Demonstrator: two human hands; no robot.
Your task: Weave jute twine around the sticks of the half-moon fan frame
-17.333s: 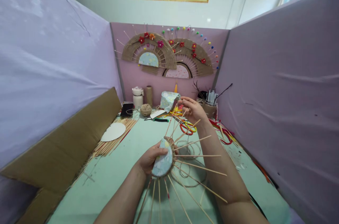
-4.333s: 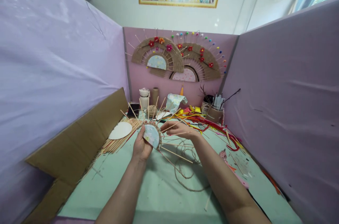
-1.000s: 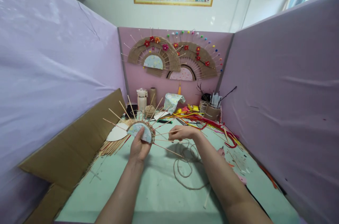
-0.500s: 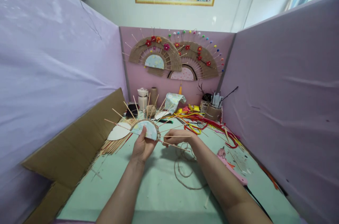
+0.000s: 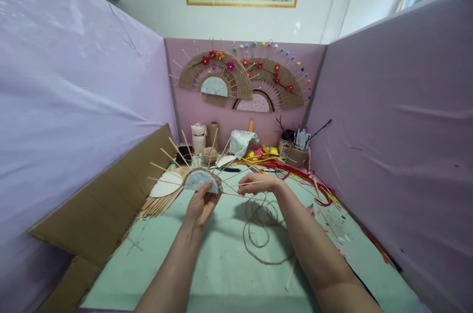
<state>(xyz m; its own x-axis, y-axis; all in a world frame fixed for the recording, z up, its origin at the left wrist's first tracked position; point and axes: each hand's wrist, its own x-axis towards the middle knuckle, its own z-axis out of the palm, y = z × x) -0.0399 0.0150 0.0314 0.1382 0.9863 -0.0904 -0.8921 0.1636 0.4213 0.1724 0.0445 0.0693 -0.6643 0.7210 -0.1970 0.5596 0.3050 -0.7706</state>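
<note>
My left hand grips a half-round fan base by its lower right edge, thumb on the pale blue patterned cloth face. Thin wooden sticks fan out from its curved rim, which is edged with brown twine. To the right, my right hand is closed, its fingers pinched among the right-hand sticks; the twine seems to run into them, but the fingertips are too small to make out fully. Below that hand, loose coils of twine lie on the green tabletop.
At left, a bundle of sticks lies under a white oval card, beside a cardboard sheet. A twine ball, coloured pipe cleaners and a pot stand behind. My right forearm partly covers a pink glue gun.
My right hand has moved slightly right and up, away from the fan base. The base has tilted a little in my left hand, and the thumb sits further right on it.
</note>
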